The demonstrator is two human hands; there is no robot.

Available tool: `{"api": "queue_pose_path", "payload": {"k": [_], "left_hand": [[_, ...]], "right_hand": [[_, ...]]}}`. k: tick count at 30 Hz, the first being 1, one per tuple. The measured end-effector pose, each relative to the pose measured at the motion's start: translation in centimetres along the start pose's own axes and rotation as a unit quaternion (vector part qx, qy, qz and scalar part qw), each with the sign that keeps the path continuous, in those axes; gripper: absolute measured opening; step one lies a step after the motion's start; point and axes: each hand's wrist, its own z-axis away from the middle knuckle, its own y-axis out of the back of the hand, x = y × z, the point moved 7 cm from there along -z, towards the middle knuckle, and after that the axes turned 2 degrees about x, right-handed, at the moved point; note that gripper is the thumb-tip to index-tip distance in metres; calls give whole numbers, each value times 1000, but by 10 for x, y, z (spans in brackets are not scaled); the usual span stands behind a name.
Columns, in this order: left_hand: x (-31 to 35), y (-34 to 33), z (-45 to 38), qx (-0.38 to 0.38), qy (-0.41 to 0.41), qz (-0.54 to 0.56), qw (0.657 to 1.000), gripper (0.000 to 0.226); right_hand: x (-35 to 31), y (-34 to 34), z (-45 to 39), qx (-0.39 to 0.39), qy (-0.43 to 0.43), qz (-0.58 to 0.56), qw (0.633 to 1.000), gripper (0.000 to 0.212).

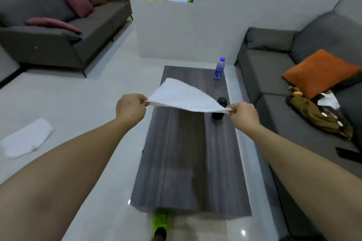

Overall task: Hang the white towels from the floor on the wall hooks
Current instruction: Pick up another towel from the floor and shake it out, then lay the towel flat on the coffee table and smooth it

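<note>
Head view, nearest first: a green shoe (161, 225) shows at the bottom edge on the pale floor (78, 94), just in front of the near end of the dark wood coffee table (176, 172). Your two bare forearms reach out over that table. Your left hand (130, 108) pinches one corner of a white towel (184, 96) between thumb and curled fingers, and your right hand (243, 116) pinches the opposite corner the same way, so the towel is stretched between them in the air above the tabletop, its far edge lifted into a peak. A second white towel (26, 138) lies folded on the floor well to your left. Past the held towel, a small dark object (219, 108) sits on the table, partly hidden by the cloth; you cannot tell what it is. At the table's far end stands a water bottle (219, 68) with a blue cap. To your right is a grey sofa (274, 68) with an orange cushion (319, 72); farther left, another grey sofa (58, 25) with pink cushions (77, 0), and a white partition (195, 25) between them.
</note>
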Motion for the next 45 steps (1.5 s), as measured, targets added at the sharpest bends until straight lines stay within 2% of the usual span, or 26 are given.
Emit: {"api": "queue_pose_path", "payload": {"k": [5, 10, 14, 17, 20, 25, 28, 35, 39, 42, 45], "left_hand": [[-54, -67, 123, -97, 48, -43, 993, 18], [-88, -125, 219, -193, 49, -109, 974, 20], [-106, -159, 260, -276, 54, -169, 945, 18], [-109, -172, 264, -300, 51, -188, 934, 15], [-108, -179, 247, -293, 52, -183, 937, 14], [-109, -195, 191, -281, 66, -176, 941, 14], [-119, -207, 149, -272, 79, -172, 943, 15], [-152, -246, 41, -276, 154, -150, 937, 19], [-167, -267, -12, -242, 176, -125, 946, 22], [-176, -282, -39, -204, 197, -89, 955, 26], [-185, -303, -36, -221, 233, -65, 945, 38]], "right_hand": [[74, -91, 102, -97, -33, 3, 995, 38], [136, -156, 188, -171, -90, -1, 981, 37], [173, -182, 233, -215, -127, 25, 968, 31], [190, -188, 239, -223, -145, 30, 964, 43], [189, -184, 219, -211, -144, 25, 967, 43], [167, -182, 155, -178, -139, -6, 974, 30], [150, -193, 105, -180, -139, -22, 974, 28], [100, -231, -33, -172, -135, -14, 976, 7], [79, -257, -106, -158, -124, -1, 980, 11], [75, -273, -139, -133, -144, 1, 981, 33], [82, -291, -142, -149, -165, -2, 975, 39]]}}
